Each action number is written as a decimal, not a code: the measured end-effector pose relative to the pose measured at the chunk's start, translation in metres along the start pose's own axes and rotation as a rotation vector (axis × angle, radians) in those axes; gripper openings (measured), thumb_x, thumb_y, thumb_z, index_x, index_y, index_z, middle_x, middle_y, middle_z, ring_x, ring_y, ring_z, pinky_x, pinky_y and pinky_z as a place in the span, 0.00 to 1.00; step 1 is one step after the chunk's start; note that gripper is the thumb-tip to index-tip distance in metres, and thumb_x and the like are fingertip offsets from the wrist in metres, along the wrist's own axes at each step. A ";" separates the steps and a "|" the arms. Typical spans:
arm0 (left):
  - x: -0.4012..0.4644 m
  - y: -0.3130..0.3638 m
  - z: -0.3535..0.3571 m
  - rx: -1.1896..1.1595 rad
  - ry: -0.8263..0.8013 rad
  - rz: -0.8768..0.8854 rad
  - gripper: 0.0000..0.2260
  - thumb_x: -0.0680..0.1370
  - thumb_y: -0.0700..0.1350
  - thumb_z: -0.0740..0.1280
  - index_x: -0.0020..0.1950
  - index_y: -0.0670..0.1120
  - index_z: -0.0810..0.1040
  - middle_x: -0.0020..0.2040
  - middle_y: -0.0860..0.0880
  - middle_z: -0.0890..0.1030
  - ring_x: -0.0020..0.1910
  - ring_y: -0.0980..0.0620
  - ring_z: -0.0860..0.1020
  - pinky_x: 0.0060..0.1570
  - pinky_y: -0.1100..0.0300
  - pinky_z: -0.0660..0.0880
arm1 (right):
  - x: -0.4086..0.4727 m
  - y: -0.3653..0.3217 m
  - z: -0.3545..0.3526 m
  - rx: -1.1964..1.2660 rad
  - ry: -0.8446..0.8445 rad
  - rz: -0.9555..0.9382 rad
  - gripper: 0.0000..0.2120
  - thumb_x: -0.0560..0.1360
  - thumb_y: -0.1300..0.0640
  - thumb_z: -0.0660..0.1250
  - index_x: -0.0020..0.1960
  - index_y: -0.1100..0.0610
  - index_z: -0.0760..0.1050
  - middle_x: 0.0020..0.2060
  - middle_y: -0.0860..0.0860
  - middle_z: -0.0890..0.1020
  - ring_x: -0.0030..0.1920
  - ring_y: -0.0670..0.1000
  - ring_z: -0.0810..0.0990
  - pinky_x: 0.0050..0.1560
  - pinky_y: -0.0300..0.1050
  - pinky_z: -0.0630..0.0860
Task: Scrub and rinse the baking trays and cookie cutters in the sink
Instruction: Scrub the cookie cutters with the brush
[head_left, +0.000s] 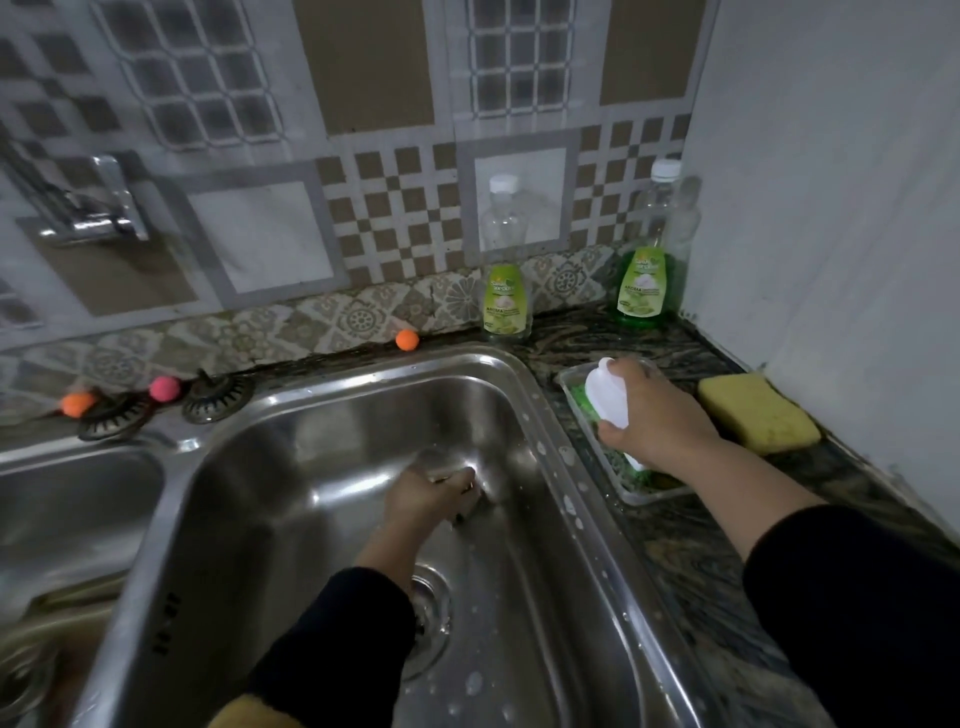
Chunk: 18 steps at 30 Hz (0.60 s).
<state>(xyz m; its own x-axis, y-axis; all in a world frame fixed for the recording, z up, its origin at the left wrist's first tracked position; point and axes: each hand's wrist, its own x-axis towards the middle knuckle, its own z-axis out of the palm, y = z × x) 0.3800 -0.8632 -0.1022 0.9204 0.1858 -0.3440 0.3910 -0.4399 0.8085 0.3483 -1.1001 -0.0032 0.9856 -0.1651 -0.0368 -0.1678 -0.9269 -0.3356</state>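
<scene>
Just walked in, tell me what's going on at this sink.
A person is washing up. The left hand reaches into the stainless steel sink basin and grips a small metal item, too blurred to identify. The right hand holds a white-handled scrubbing brush over a clear plastic tray on the dark counter, beside a yellow sponge.

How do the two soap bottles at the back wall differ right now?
The left bottle looks almost empty; the corner bottle holds green liquid in its lower part. The left bottle looks smaller and stands nearer the sink; the other is tucked into the corner. Both stand upright, white-capped, green-labelled.
</scene>
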 end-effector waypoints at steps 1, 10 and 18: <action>-0.004 0.000 -0.009 -0.075 -0.011 -0.023 0.09 0.73 0.52 0.72 0.42 0.48 0.79 0.35 0.49 0.80 0.29 0.58 0.74 0.26 0.71 0.68 | -0.002 0.000 -0.002 0.027 -0.015 0.012 0.34 0.75 0.51 0.67 0.75 0.51 0.55 0.69 0.56 0.68 0.63 0.59 0.72 0.49 0.48 0.70; -0.051 -0.001 -0.073 -0.770 -0.265 -0.182 0.15 0.76 0.55 0.66 0.44 0.42 0.76 0.38 0.43 0.77 0.47 0.45 0.77 0.62 0.51 0.73 | -0.056 -0.070 -0.027 0.310 0.173 -0.044 0.31 0.70 0.51 0.73 0.70 0.50 0.65 0.55 0.51 0.74 0.48 0.54 0.74 0.38 0.42 0.67; -0.093 -0.034 -0.085 -0.631 -0.252 0.005 0.10 0.80 0.49 0.64 0.56 0.43 0.73 0.47 0.48 0.79 0.44 0.52 0.78 0.46 0.59 0.76 | -0.107 -0.149 0.058 0.871 -0.027 -0.030 0.28 0.71 0.55 0.72 0.69 0.51 0.69 0.63 0.48 0.76 0.53 0.44 0.75 0.50 0.36 0.70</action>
<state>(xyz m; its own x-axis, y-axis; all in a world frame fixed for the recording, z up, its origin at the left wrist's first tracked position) 0.2812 -0.7908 -0.0566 0.9236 -0.0586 -0.3787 0.3831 0.1712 0.9077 0.2687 -0.9252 -0.0037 0.9913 -0.1267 -0.0347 -0.0764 -0.3413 -0.9368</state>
